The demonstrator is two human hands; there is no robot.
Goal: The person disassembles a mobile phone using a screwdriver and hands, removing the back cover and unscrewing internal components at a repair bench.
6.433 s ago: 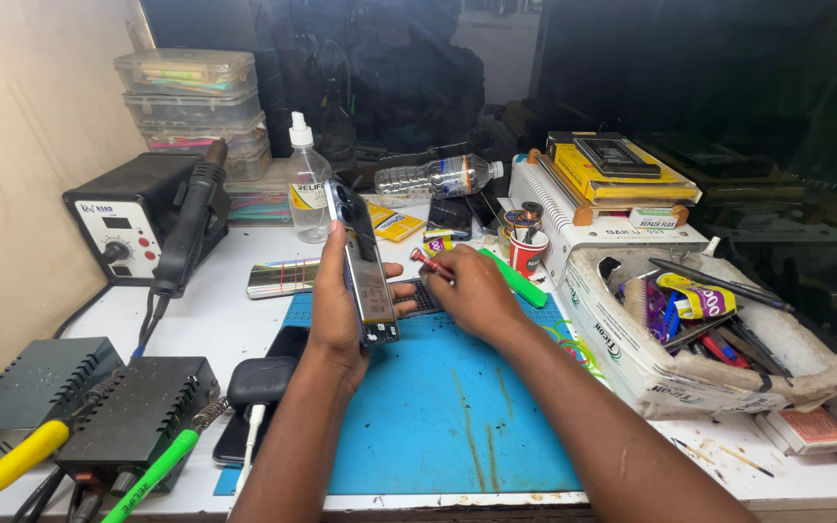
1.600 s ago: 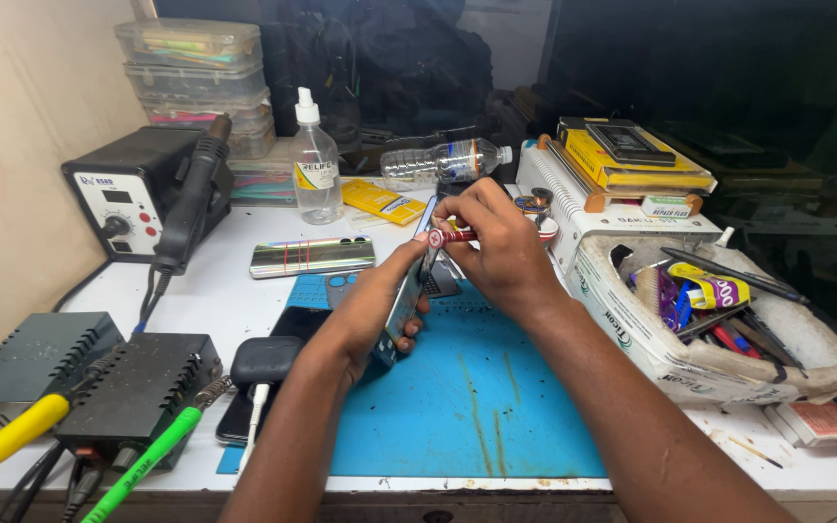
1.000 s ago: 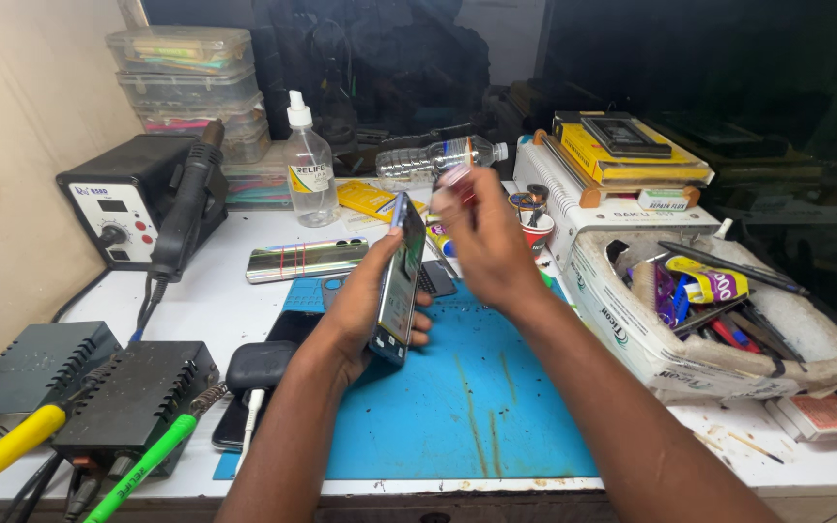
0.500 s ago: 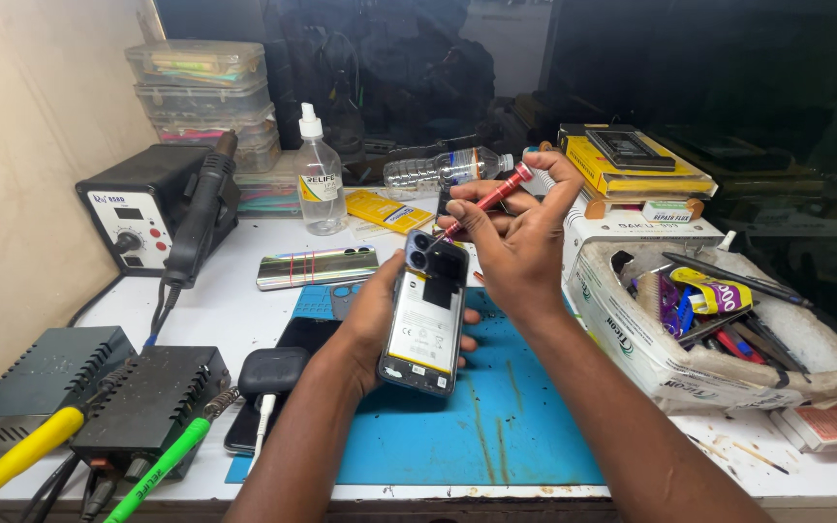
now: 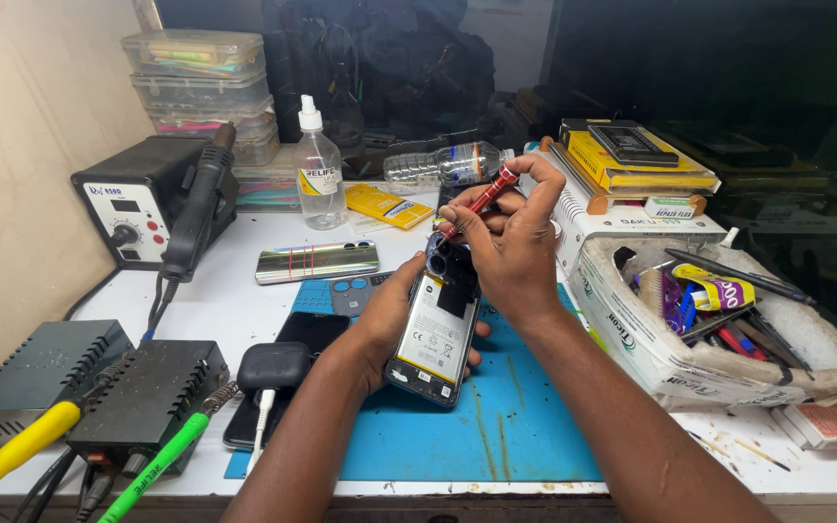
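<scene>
- Both hands meet over the blue work mat (image 5: pixel 496 436): the left hand (image 5: pixel 394 315) cups an opened smartphone (image 5: pixel 435 334) from beneath, back cover off, battery and camera cluster facing up, tilted toward the person.
- Right hand (image 5: pixel 511 242) pinches a red-handled screwdriver (image 5: pixel 479 201) between thumb and fingers, its tip set down at the phone's top end by the camera openings.
- Risk, as a judgement: the phone rests only in the curl of one hand above the mat, so a hard push on the driver could tip it out of the palm or let the tip skid off and scratch the board or puncture the battery just below.
- Any tiny screw lifted here could drop onto the crowded white bench (image 5: pixel 234 300) and vanish among the clutter.
- Containers: a battered white cardboard box (image 5: pixel 651 358) to the right holds a jumble of pens, tweezers-like tools and coloured wrappers.
- Stacked clear plastic organiser boxes (image 5: pixel 196 87) sit at the back left, with small coloured parts inside, too small to make out.
- A clear squeeze bottle (image 5: pixel 320 174) stands upright behind the mat; a plastic water bottle (image 5: pixel 443 165) lies on its side beyond it.
- Nearby: a hot-air rework station (image 5: pixel 142 208) at left and a glossy phone back panel (image 5: pixel 317 261) lying flat.
</scene>
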